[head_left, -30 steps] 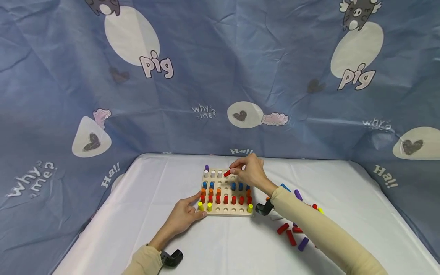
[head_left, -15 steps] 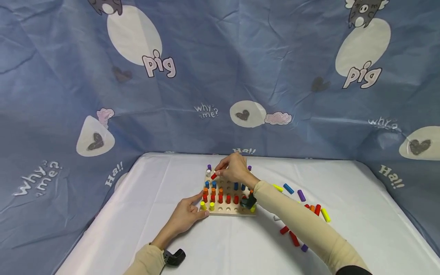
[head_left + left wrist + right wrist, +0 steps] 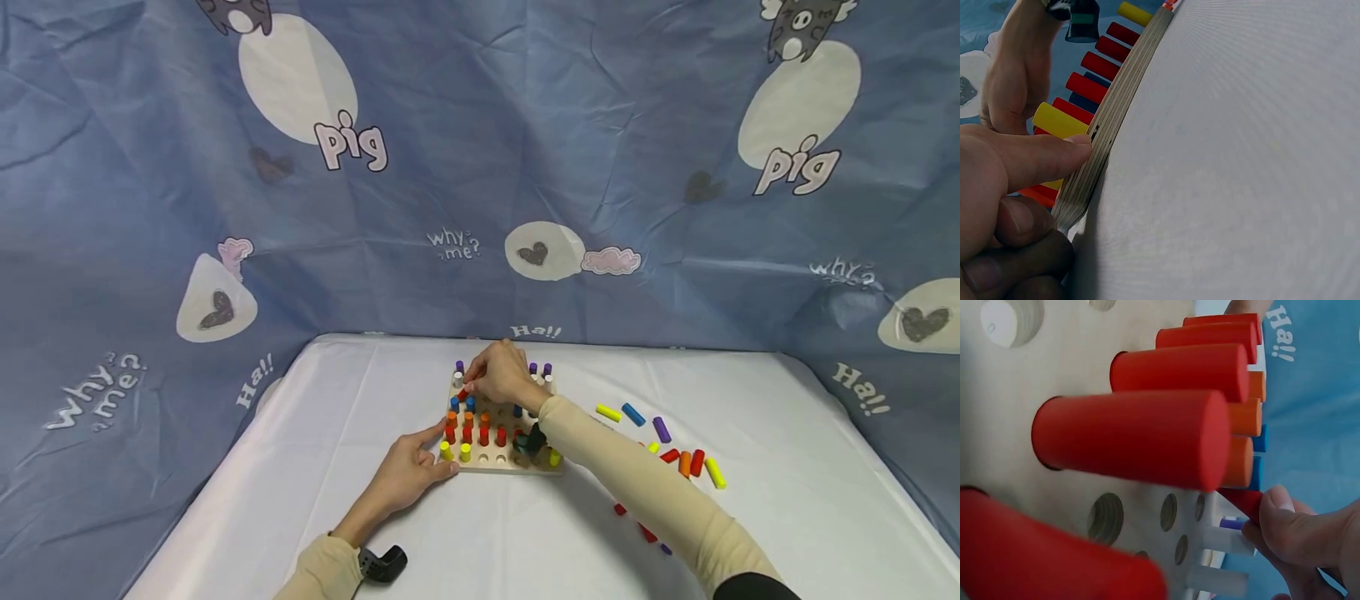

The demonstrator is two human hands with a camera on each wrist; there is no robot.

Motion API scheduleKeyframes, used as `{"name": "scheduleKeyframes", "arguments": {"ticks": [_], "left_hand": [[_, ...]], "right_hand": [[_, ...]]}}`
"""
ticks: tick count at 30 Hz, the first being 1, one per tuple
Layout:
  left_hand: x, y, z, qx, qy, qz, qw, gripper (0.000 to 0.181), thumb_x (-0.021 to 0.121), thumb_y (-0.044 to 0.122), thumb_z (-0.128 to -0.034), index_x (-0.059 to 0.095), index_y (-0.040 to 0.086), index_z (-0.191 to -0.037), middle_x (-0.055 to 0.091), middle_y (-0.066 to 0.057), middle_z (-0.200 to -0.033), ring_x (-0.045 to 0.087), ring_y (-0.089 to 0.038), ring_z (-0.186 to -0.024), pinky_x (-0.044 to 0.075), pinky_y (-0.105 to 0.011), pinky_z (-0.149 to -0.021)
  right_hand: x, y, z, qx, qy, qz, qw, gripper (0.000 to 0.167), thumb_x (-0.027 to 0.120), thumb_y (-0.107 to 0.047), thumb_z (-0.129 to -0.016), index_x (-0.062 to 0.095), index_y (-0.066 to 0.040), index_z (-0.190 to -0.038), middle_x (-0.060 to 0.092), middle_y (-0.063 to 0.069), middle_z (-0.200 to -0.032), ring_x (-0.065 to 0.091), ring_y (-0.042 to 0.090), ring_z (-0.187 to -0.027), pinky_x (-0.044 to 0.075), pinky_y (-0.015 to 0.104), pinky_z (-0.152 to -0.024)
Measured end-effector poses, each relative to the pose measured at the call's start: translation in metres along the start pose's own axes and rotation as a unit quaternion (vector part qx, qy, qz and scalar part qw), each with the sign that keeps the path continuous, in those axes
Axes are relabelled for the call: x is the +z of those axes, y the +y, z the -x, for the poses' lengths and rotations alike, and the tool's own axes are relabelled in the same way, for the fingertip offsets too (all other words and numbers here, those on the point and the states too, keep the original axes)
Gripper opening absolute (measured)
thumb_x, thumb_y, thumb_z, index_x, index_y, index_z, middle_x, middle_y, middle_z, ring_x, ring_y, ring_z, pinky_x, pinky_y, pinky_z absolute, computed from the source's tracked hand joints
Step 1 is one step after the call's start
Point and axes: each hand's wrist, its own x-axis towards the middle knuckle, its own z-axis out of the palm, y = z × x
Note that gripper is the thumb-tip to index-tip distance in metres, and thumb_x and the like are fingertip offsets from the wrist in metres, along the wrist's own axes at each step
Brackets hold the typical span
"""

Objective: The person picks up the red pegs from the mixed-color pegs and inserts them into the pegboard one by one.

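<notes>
A wooden pegboard (image 3: 510, 470) stands on the table with rows of purple, white, blue, orange, red and yellow pegs upright in its holes. My left hand (image 3: 405, 472) holds its front left corner, the thumb (image 3: 1054, 156) pressing the front edge. Over the board's back left part, my right hand (image 3: 498, 375) pinches a tilted red peg (image 3: 1242, 501) between thumb and finger. That peg is between the white peg (image 3: 458, 379) and the blue peg (image 3: 454, 404) at the left end. Whether its tip is in a hole cannot be told. The right hand and forearm hide part of the board.
Loose pegs lie on the white cloth to the right, among them a yellow peg (image 3: 608, 412), a blue peg (image 3: 633, 414), a purple peg (image 3: 662, 429) and an orange peg (image 3: 685, 464). The right sleeve (image 3: 630, 483) covers some. A blue printed curtain (image 3: 420, 283) stands behind.
My right hand has carried the red peg leftward across the board and slightly down, to the left end behind the blue pegs. The left hand keeps its hold on the corner.
</notes>
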Motion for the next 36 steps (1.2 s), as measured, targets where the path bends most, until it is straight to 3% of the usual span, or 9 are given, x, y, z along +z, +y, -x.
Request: {"name": "scheduleKeyframes", "arguments": {"ticks": [15,28,36], "left_hand": [[0.001,-0.001,0.002,0.007,-0.005,0.001,1.0000,0.081,0.085,0.020,-0.0897,0.047,0.003,-0.159,0.037,0.010,-0.049,0.028,-0.005,-0.044,0.024,-0.021,-0.042],[-0.001,-0.001,0.001,0.012,-0.003,-0.003,0.9999,0.080,0.085,0.020,-0.0890,0.048,0.003,-0.158,0.037,0.010,-0.048,0.027,-0.005,-0.043,0.023,-0.021,-0.042],[-0.004,-0.001,-0.002,0.018,-0.006,-0.007,0.9998,0.080,0.085,0.021,-0.0900,0.048,0.003,-0.158,0.035,0.011,-0.049,0.027,-0.006,-0.044,0.023,-0.021,-0.043]], "right_hand": [[0.011,-0.005,-0.007,-0.015,-0.014,0.043,0.9988,0.011,0.090,-0.024,-0.086,0.085,-0.023,-0.077,0.078,-0.009,-0.080,0.050,0.018,-0.088,0.038,0.038,-0.080],[0.018,-0.010,-0.010,-0.011,-0.014,0.011,0.9998,0.009,0.093,-0.022,-0.083,0.086,-0.022,-0.078,0.077,-0.009,-0.074,0.054,0.020,-0.092,0.040,0.041,-0.085],[0.014,-0.014,-0.013,0.006,-0.037,0.023,0.9991,0.008,0.091,-0.026,-0.086,0.087,-0.025,-0.079,0.080,-0.009,-0.085,0.051,0.023,-0.101,0.036,0.040,-0.085]]}}
